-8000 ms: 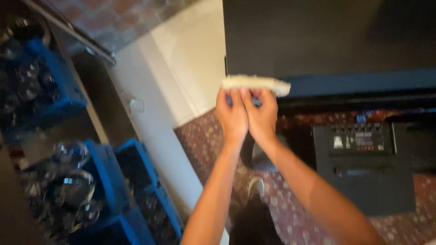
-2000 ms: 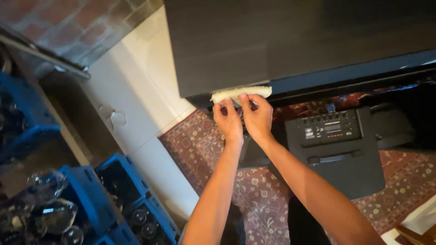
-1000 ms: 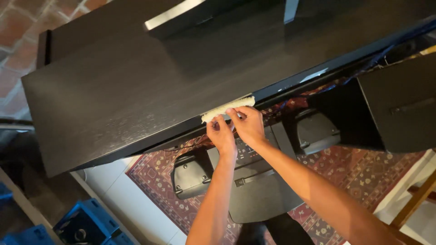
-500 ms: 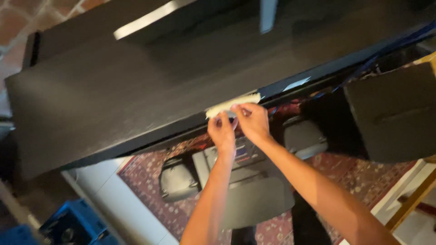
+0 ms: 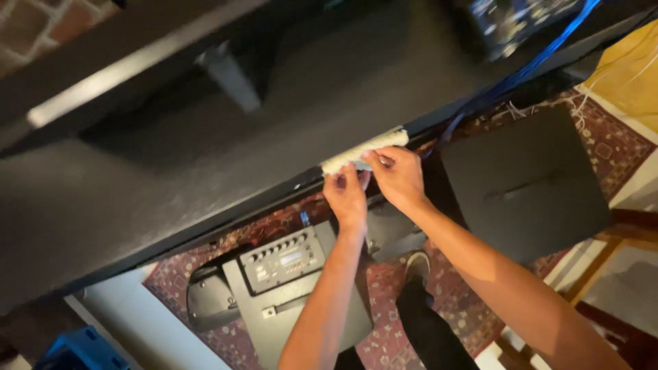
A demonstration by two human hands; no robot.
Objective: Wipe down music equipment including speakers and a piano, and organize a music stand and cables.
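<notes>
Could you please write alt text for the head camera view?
Both hands, left and right, press a pale cloth against the edge of a black tabletop. Below, an amplifier sits on a patterned rug.

You held a pale cream cloth [image 5: 364,150] at the edge of a matte black surface [image 5: 205,171]. Below, the rug [image 5: 439,301] was dark red with a small pale pattern, the amplifier [image 5: 288,288] black, the crate [image 5: 82,346] blue, the cable [image 5: 528,65] blue.

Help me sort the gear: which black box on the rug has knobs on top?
The amplifier under the left hand, lower left; the black box on the right has a plain top.
</notes>
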